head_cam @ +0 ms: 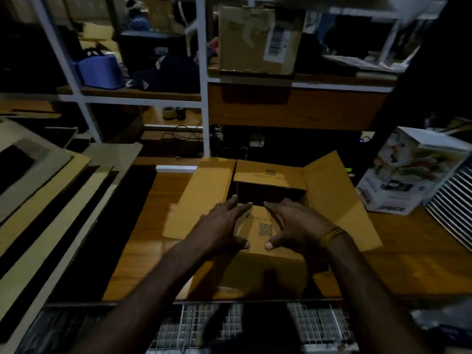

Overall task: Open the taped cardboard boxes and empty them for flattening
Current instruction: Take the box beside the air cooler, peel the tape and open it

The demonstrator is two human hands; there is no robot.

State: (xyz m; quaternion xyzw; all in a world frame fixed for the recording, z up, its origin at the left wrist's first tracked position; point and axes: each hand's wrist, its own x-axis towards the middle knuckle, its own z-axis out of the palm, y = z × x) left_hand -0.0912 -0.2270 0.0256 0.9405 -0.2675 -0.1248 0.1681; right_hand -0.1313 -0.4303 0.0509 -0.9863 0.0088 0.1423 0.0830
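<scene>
Cardboard box on wooden table, flaps spread at 9, 12, 3 o'clock. Left hand, right hand: fingers straight, pressing near flap, gripping nothing.

— Inside of the open brown cardboard box: too dark to tell contents. Printed square code on the near flap: too blurred to read.

— Same for the label on the brown shelf box: smeared, unreadable. White printed carton at right: lettering blurred, far side lost in shadow.

— Flat cardboard sheets at left: cut off by the edge. White wire grid below the wooden bench: partly hidden behind both forearms.
</scene>
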